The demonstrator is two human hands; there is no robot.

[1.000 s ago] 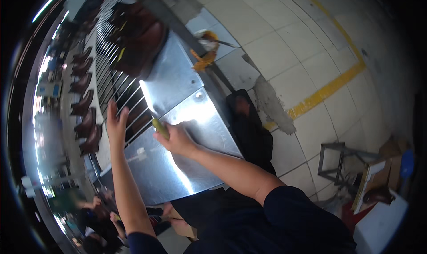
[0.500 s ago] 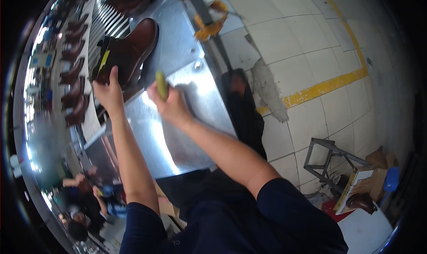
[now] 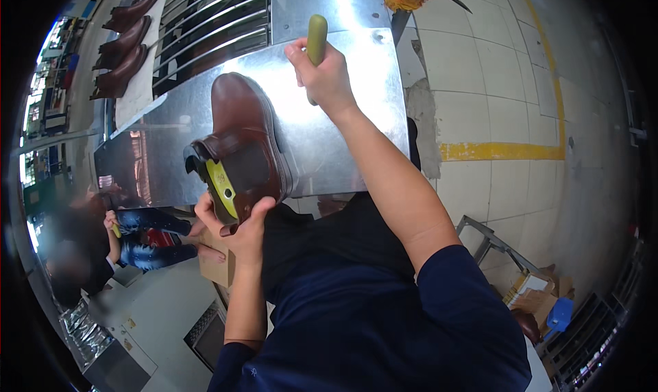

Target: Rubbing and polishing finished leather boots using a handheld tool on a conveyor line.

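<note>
A brown leather ankle boot (image 3: 236, 107) with a dark elastic side panel lies on its side on the shiny metal table, toe pointing away from me. A yellow-green shoe last (image 3: 221, 186) fills its top opening. My left hand (image 3: 243, 231) grips the boot around its top and heel end, thumb on one side and fingers on the other. To the right, above the table, my right hand (image 3: 327, 73) is closed round an olive-green rod-shaped handle (image 3: 317, 39). Whatever working end that handle has cannot be made out.
The metal table (image 3: 322, 165) adjoins a roller conveyor (image 3: 212, 25). Several brown boots (image 3: 123, 49) stand in a row beyond it at left. A co-worker's hand (image 3: 112, 220) holds a similar green handle at lower left. Right of the table are a tiled floor (image 3: 480, 117) and metal frame (image 3: 493, 241).
The boot has come from beside the rollers onto the table in front of me, held by my left hand. My right hand still holds the green handle. My view has turned too.
</note>
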